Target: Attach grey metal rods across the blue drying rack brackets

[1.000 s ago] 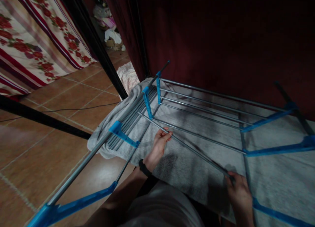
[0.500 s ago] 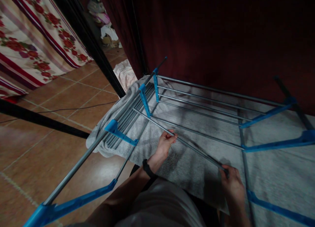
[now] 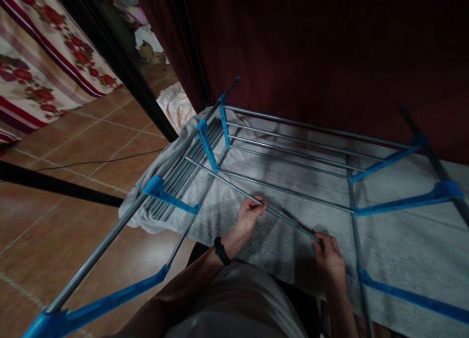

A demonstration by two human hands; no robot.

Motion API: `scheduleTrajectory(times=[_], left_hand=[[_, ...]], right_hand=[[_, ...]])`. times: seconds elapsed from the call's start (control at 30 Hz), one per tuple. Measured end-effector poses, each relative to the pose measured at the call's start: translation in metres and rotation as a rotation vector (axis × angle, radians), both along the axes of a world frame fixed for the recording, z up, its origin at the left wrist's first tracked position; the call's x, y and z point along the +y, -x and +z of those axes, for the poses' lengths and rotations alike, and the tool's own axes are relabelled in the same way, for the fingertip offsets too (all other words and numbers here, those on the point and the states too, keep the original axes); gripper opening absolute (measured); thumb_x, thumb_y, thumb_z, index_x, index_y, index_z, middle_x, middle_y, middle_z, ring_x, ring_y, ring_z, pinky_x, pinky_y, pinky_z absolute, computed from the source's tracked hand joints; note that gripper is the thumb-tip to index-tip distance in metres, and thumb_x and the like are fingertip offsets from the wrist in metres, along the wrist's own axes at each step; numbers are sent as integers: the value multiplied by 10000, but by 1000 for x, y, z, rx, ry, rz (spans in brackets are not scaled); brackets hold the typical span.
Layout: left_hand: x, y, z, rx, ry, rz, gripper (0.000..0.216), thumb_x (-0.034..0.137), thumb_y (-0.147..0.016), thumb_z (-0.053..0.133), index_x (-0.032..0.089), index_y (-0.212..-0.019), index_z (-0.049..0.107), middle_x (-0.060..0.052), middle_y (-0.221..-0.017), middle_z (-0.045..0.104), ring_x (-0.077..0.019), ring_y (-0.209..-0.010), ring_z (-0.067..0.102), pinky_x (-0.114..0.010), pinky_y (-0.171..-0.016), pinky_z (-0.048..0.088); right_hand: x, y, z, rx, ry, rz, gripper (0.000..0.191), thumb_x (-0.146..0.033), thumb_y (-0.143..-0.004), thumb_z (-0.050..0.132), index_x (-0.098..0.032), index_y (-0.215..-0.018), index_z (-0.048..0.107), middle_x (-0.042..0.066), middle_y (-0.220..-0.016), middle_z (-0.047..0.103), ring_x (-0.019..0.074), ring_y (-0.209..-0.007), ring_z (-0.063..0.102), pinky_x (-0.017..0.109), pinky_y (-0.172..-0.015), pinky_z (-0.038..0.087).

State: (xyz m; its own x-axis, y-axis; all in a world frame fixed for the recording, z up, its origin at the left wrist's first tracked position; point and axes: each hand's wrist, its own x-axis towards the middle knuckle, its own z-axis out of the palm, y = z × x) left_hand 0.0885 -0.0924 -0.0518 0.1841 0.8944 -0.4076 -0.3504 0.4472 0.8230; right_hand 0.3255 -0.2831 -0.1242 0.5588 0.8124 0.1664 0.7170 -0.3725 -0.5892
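Slippage is threatening: my left hand (image 3: 249, 216) and right hand (image 3: 330, 261) are both clutching the rod (image 3: 234, 187), whose far end seems only loosely caught at the blue bracket (image 3: 207, 145).

no readable text, labels or numbers.

Terracotta floor tiles (image 3: 73, 196) at left, thin black cable (image 3: 91, 161) across them. Floral red-striped fabric (image 3: 32, 69) upper left. Black post (image 3: 120, 69) slanting. Pale cloth (image 3: 175, 106) beside it. Dark maroon curtain (image 3: 311, 50) behind. Grey towel (image 3: 403, 240) spread on floor.
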Motion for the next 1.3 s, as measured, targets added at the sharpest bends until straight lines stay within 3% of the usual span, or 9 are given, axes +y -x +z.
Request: scheduleTrajectory(times=[0.43, 0.73, 1.0, 1.07, 1.17, 1.23, 1.3], left_hand=[[-2, 0, -9, 20, 12, -32, 431, 320, -594, 1052, 224, -908, 775, 10, -757, 713, -168, -724, 642, -306, -720, 475], [-12, -7, -8, -24, 10, -50, 421, 291, -603, 1049, 221, -898, 757, -8, -810, 751, -175, -746, 654, -320, -725, 498], [-30, -18, -11, -36, -14, -113, 357, 314, -605, 1031, 215, -824, 768, -22, -819, 760, -168, -740, 618, -322, -727, 483], [-32, -19, -11, -44, -16, -115, 368, 330, -613, 1041, 213, -832, 769, -20, -811, 751, -168, -748, 622, -320, -732, 479], [-33, -20, -13, -68, -21, -116, 393, 347, -617, 1057, 211, -842, 765, -16, -806, 736, -169, -761, 635, -325, -756, 487], [-34, -21, -15, -92, -28, -125, 417, 349, -603, 1068, 212, -857, 766, -19, -831, 743, -176, -790, 656, -335, -792, 504], [-34, -22, -18, -113, -34, -128, 445, 346, -579, 1078, 215, -875, 771, -26, -869, 761, -188, -829, 677, -345, -827, 519]], right_hand=[[9, 8, 5, 56, -72, 111, 521, -661, -1098, 446, -257, -1197, 758, 122, -1155, 783, 310, -1091, 736, 503, -990, 610], [11, 11, 3, 15, -96, 101, 545, -702, -1092, 443, -255, -1125, 753, 119, -1067, 781, 302, -1012, 741, 488, -932, 621], [20, 28, 8, -29, -92, 220, 468, -576, -1116, 448, -238, -1231, 750, 139, -1110, 785, 309, -1035, 731, 500, -983, 605], [22, 36, 8, -93, -73, 233, 469, -534, -1118, 444, -217, -1268, 755, 151, -1139, 795, 319, -1081, 725, 558, -1108, 550], [23, 49, 7, -211, -32, 177, 475, -485, -1118, 436, -212, -1339, 756, 151, -1224, 801, 341, -1196, 702, 723, -1305, 309], [23, 53, 6, -250, -11, 141, 476, -467, -1114, 430, -224, -1353, 761, 144, -1261, 801, 346, -1219, 692, 779, -1330, 188], [23, 52, 5, -253, -2, 139, 480, -461, -1114, 422, -221, -1333, 776, 142, -1255, 804, 333, -1186, 698, 759, -1333, 187]])
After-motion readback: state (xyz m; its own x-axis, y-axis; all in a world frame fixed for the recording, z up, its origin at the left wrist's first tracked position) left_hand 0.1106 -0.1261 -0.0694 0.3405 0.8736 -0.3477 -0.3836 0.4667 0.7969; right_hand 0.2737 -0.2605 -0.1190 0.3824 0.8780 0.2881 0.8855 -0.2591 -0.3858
